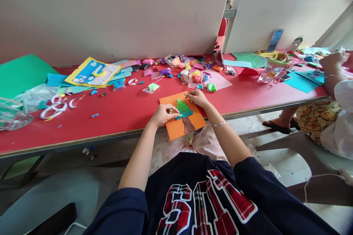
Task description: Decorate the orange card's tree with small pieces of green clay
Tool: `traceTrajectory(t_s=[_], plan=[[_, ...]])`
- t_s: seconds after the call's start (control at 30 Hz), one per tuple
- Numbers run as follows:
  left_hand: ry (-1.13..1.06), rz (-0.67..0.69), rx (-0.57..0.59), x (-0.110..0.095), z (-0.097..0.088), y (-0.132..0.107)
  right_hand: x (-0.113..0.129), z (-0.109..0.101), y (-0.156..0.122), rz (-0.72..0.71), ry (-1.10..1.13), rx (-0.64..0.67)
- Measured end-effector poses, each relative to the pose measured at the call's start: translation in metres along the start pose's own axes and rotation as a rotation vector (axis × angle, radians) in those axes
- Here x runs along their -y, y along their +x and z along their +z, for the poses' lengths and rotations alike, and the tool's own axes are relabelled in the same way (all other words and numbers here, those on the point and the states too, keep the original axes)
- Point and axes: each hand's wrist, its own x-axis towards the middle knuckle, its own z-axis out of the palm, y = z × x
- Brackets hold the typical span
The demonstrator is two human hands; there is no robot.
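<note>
Here, one orange card (176, 128), one clay bit (171, 111) in left grip (162, 114), right grip (196, 97) unclear.

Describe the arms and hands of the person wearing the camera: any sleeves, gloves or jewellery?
Both the left hand and the right hand are bare, with no gloves. The forearms are uncovered, and short dark navy sleeves end above the elbows. A thin silver bangle circles the right wrist. The shirt front carries red plaid lettering outlined in white.

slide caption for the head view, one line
Left hand and right hand on an orange card with a clay tree, at the edge of a red table littered with clay packets
</note>
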Motion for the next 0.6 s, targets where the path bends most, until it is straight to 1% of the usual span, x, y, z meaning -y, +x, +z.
traceTrajectory(t_s=[0.33,0.6], plan=[[-0.011,0.018,0.010,0.0001,0.0003,0.0000,-0.0017,0.0005,0.0017,0.000,-0.011,-0.005],[-0.009,0.008,0.045,-0.0028,-0.0005,-0.0016,0.0021,-0.0005,-0.0016,0.004,-0.016,-0.017]])
